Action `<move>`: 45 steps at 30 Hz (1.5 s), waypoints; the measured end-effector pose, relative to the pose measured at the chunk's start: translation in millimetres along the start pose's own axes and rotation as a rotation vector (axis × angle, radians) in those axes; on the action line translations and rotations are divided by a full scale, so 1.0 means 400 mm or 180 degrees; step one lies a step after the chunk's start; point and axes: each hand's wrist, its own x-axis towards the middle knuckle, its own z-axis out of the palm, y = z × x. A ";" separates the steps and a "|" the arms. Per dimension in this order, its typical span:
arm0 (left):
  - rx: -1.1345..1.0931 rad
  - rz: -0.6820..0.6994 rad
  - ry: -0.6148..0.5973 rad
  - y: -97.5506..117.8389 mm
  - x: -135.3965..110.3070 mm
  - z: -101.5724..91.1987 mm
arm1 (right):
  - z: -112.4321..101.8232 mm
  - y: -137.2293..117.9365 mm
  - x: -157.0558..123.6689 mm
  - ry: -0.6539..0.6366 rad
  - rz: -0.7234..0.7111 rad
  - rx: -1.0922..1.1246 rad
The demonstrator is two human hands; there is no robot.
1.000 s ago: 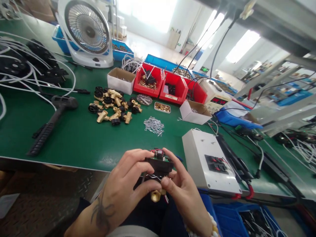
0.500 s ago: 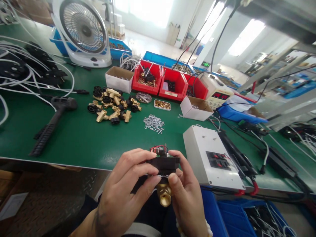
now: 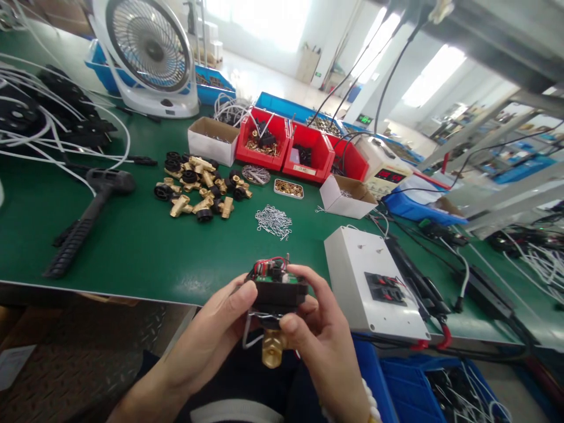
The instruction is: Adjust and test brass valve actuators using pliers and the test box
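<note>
Between my two hands is a black valve actuator with an open top, where a green circuit board and red and black wires show. A brass valve body sticks out below it. My left hand grips the actuator's left side, thumb on the upper front edge and the other fingers partly hidden behind. My right hand is closed on the right side, its thumb low near the joint with the brass and a finger along the top edge. A white cable loops down beneath the black housing on the left.
Brass valve fittings with black collars are heaped beyond my hands, beside a pile of metal clips. A hammer lies at left. A grey switch box stands at right. Red bins and a fan are behind.
The actuator has shifted slightly left and tilted, showing more of its circuit board. My left thumb has moved from the lower joint up to the housing's front edge. The white cable loop now shows.
</note>
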 end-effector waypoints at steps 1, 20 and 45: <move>-0.0223 -0.0236 -0.0059 0.003 0.005 0.001 | -0.024 -0.018 0.011 -0.0074 0.0001 -0.0515; -0.0394 -0.0202 0.0326 0.037 -0.031 0.046 | -0.461 -0.076 0.229 0.1019 0.0164 -0.3027; 0.0242 -0.0178 0.0369 0.044 -0.055 0.061 | -0.443 -0.076 0.225 0.1105 -0.0013 -0.3439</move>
